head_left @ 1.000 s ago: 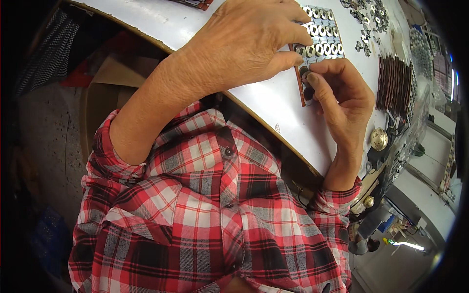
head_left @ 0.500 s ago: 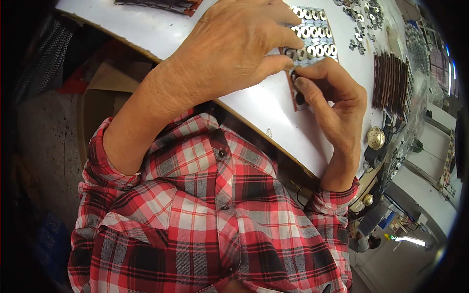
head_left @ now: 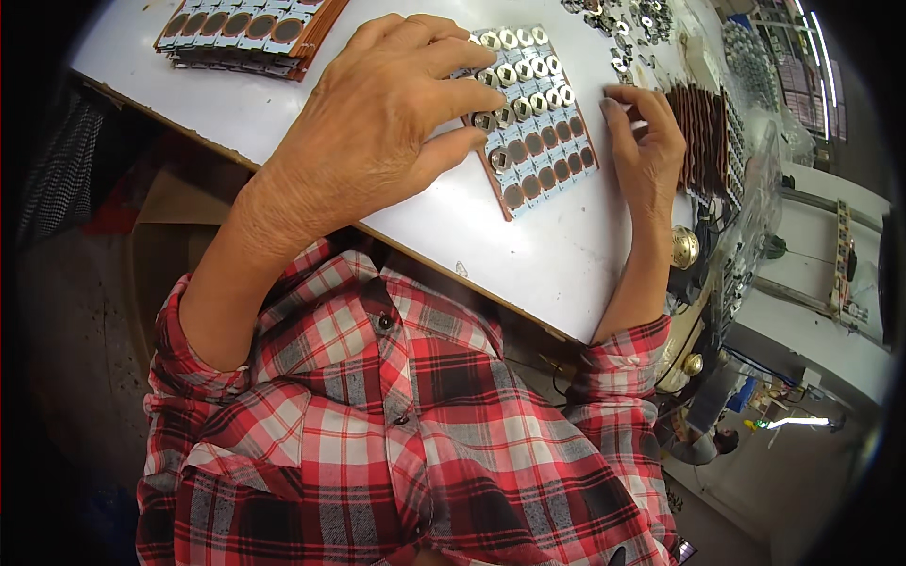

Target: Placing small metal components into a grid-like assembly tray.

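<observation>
A flat panel (head_left: 545,141) of round pads in rows lies on the white table. Bright metal nut-like rings (head_left: 538,103) sit on its far rows, while dark round pads (head_left: 545,177) show bare on the near rows. One more ring (head_left: 500,158) is at the left end of a near row. My left hand (head_left: 401,118) is over the panel's left edge, fingers spread and holding nothing; its fingertips are at the rings there. Beyond the panel's right edge, my right hand (head_left: 648,141) hangs with loosely bent fingers, thumb and forefinger slightly apart. Nothing shows between them.
Loose metal pieces (head_left: 646,21) are scattered at the far right. A stack of similar panels (head_left: 241,33) lies far left. Upright brown-edged panels (head_left: 703,141) stand right of my right hand, with a round brass-coloured object (head_left: 684,247) nearer. The table edge (head_left: 472,283) runs before me.
My right hand has left the panel's near left corner and moved right, past the panel. A ring now shows there. My left hand stays at the panel's left side; the view has shifted.
</observation>
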The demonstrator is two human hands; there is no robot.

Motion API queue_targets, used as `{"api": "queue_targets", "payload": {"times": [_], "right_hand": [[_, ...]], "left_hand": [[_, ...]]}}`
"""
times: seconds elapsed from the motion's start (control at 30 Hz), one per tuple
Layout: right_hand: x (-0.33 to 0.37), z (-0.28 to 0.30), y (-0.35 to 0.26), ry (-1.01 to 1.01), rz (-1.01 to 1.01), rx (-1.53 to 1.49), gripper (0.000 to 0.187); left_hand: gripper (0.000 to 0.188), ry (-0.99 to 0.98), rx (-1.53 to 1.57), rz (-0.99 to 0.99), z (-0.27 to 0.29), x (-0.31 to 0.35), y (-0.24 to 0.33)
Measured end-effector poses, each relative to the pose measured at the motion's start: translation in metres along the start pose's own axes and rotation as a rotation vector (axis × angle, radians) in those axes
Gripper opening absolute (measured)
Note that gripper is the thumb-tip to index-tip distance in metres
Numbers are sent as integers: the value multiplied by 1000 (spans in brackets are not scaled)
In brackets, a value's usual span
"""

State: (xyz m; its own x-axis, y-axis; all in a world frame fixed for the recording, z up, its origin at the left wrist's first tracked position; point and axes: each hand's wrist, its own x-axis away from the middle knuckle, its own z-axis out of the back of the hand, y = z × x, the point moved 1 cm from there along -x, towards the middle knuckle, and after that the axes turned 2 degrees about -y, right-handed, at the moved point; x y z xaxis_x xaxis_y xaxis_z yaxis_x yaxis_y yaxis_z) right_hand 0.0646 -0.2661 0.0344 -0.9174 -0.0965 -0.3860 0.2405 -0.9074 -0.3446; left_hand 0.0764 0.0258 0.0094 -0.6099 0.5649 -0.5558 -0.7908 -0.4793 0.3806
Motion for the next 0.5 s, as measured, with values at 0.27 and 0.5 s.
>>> {"api": "queue_targets", "payload": {"times": [0.27, 0.5], "right_hand": [[12, 20, 3, 47, -477, -437, 17], [15, 39, 2, 315, -494, -573, 28]], "left_hand": [[34, -3, -2, -3, -3, 0, -1], [33, -37, 25, -14, -1, -1, -2]]}}
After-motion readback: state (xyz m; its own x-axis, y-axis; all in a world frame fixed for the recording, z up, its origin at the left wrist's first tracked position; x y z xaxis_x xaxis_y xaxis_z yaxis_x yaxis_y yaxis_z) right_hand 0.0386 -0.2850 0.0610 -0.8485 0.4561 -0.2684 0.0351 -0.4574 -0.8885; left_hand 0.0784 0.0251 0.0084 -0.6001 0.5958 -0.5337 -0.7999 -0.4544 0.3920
